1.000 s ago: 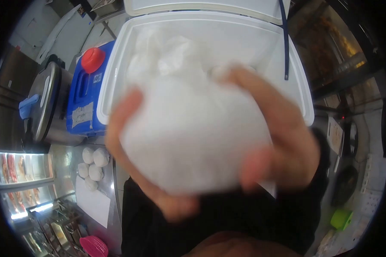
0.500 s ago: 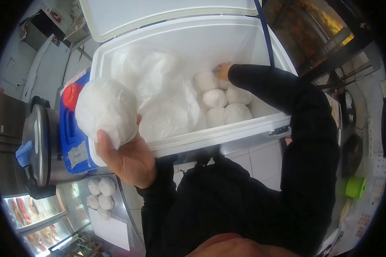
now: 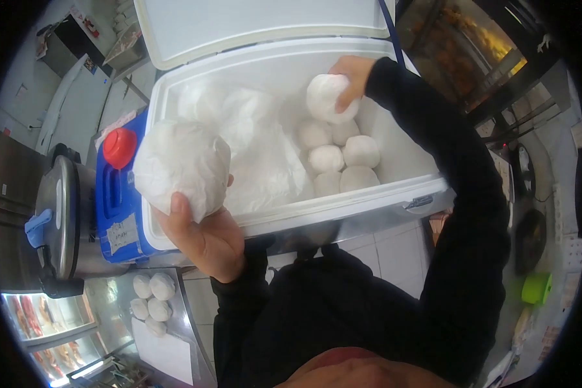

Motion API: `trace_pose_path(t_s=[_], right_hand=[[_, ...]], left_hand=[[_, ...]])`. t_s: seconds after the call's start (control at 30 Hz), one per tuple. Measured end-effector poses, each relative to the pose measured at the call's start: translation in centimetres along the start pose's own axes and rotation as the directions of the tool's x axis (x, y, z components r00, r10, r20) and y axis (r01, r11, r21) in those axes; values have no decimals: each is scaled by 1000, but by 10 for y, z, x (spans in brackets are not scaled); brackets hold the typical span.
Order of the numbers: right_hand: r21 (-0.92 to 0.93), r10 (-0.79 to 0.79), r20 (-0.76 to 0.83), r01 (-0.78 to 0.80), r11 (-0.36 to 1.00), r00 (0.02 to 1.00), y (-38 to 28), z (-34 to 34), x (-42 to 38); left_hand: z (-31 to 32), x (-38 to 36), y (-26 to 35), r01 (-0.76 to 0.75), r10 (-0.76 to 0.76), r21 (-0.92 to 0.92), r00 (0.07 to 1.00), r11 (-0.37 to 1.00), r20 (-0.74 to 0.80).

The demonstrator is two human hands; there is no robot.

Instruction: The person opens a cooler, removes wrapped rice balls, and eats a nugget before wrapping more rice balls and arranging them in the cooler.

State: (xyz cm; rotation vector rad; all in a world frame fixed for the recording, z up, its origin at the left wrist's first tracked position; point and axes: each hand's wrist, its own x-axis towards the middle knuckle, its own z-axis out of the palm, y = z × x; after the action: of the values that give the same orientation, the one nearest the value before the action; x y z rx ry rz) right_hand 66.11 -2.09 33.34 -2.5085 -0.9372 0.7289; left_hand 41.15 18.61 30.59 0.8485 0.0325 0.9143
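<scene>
My left hand (image 3: 207, 242) is closed round the underside of a large white paper-wrapped ball (image 3: 182, 165), held up over the left end of a white cooler box (image 3: 291, 213). My right hand (image 3: 354, 76) grips a smaller white wrapped ball (image 3: 328, 98) from above, its fingers bent over the right side. That ball is raised above several similar wrapped balls (image 3: 326, 159) stacked at the cooler's right end. Crumpled white sheeting (image 3: 252, 142) covers the left part of the cooler's inside and hides what lies under it. What is inside the wrapping cannot be seen.
The cooler's lid (image 3: 265, 22) stands open at the back. A blue container (image 3: 113, 220) with a red cap (image 3: 119, 147) and a large metal pot (image 3: 68, 216) stand left. Several wrapped balls (image 3: 161, 286) rest on a metal surface below, beside a white sheet (image 3: 163, 354).
My right hand has come up out of the stack with a wrapped ball in it. The large ball in my left hand appears slightly farther right, as the whole view has shifted too.
</scene>
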Motion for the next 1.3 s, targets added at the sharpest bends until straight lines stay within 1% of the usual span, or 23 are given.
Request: trace_pose_path(t_s=[0.03,0.1,0.2,0.23,0.33,0.37,0.43,0.47,0.53,0.57,0.63,0.67,0.77,0.83,0.9,1.03,1.17,1.3], right_hand=[[121,-51,-31,54,991,998,-7,0,-11],[349,-137,-107,166,922,985,-17,4,-34],[436,-173,-190,241,867,966,-42,15,-65],[439,-159,-221,244,865,962,-48,18,-73],[564,-117,-284,265,782,952,-59,29,-91],[641,-128,-279,284,713,952,-68,31,-103],[706,-170,-358,386,594,918,-88,43,-127],[731,-183,-398,431,529,899,-99,50,-140],[831,-185,-414,453,323,891,-122,63,-168],[867,-192,-401,439,236,896,-131,68,-181],[863,-256,-462,497,93,849,-139,82,-193],[857,-291,-477,512,55,829,-140,89,-197],[844,-322,-502,536,18,802,-141,104,-205],[837,-326,-513,548,18,794,-140,110,-208],[826,-322,-528,564,20,786,-136,115,-209],[815,-311,-541,578,32,781,-131,124,-213],[805,-305,-556,593,36,773,-129,132,-212],[795,-291,-567,604,49,770,-130,138,-210]], left_hand=[[0,0,0,1,-1,1,1000,1000,-3],[-2,2,-1,-2,2,-30,1000,1000,18],[2,1,1,20,-19,-45,1000,999,21],[4,1,2,28,-27,-44,999,999,17],[1,2,1,40,-37,-58,999,998,38],[0,2,1,40,-37,-73,998,997,42],[-1,1,0,45,-41,-101,998,994,43],[1,1,0,49,-48,-75,999,996,15],[6,0,1,69,-69,-16,997,997,-41],[7,-1,0,65,-65,-3,997,998,-41],[8,-2,1,55,-54,28,998,998,-35],[8,-3,2,50,-49,43,998,998,-32],[6,-2,2,29,-27,66,999,997,-21],[-14,3,-3,156,-153,41,985,987,-75],[-25,5,-6,199,-196,29,976,979,-100],[-9,3,0,157,-152,79,986,984,-62],[8,-2,2,49,-46,109,999,993,-22],[9,-3,2,38,-35,126,999,991,-29]])
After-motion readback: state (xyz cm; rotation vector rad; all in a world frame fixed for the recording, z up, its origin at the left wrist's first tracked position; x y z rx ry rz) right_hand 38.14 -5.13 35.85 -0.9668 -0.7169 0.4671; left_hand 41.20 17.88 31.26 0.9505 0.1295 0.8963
